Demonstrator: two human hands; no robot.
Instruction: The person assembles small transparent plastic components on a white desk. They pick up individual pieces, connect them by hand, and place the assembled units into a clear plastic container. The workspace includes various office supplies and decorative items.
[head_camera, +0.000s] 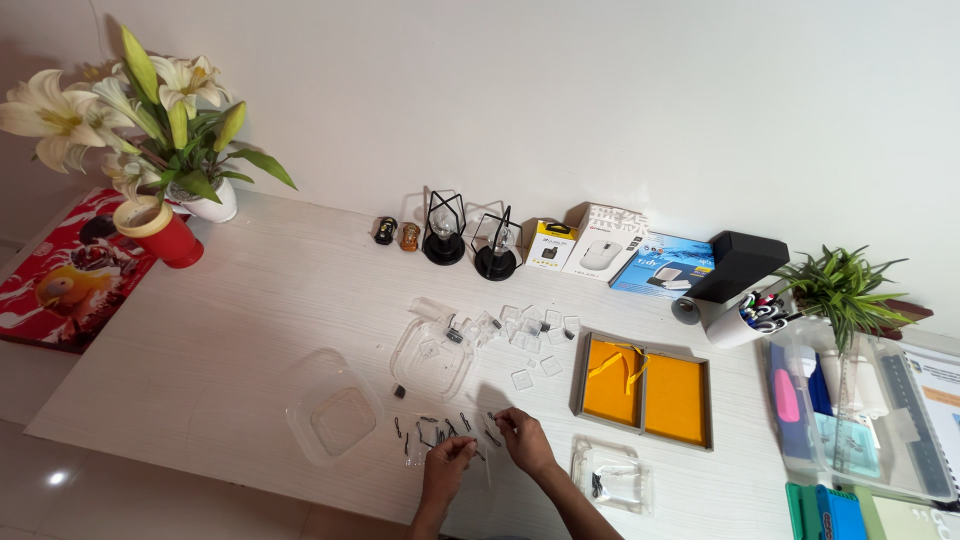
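Low in the frame, both hands pinch among the small dark metal clips (440, 430) strewn on the white surface (250, 320): left hand (446, 468) fingers together on one, right hand (522, 438) just right, grip unclear.

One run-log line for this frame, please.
left hand: on small clips | right hand: pinching something, unclear | clear box: left of hands | orange tray: right

White table (250, 320); orange-lined grey tray (645, 388); red cup (160, 232); black clips (440, 432); clear lids (335, 415)
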